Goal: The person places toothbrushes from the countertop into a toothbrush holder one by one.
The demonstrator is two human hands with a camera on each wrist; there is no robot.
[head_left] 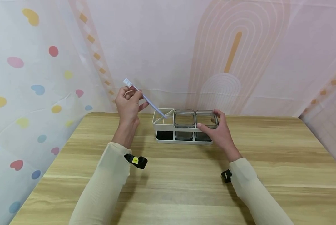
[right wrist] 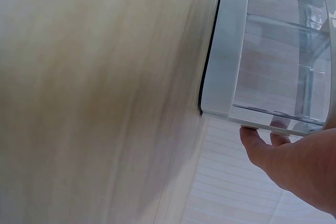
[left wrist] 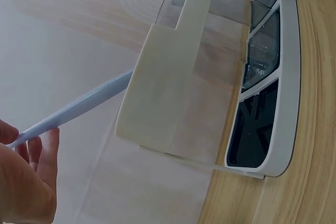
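With my right hand (head_left: 219,132) clasped round the rack (head_left: 182,129) to steady it, my left hand (head_left: 127,104) pinched the toothbrush (head_left: 145,98), which needed lowering gently and straight into the divided slot (head_left: 163,117).

A wooden table (head_left: 185,187) with a pale, streaky grain fills the lower half of the head view, its far edge running across the middle of the frame. Behind it hangs a pinkish fabric backdrop (head_left: 162,47) printed with a large arch of nested peach lines at upper right and a diagonal band of orange diamonds at upper centre-left. On the left side of the frame a white curtain (head_left: 22,93) dotted with coloured hearts and ovals slopes down beside the table. Light is soft and even, with faint shadows on the tabletop.
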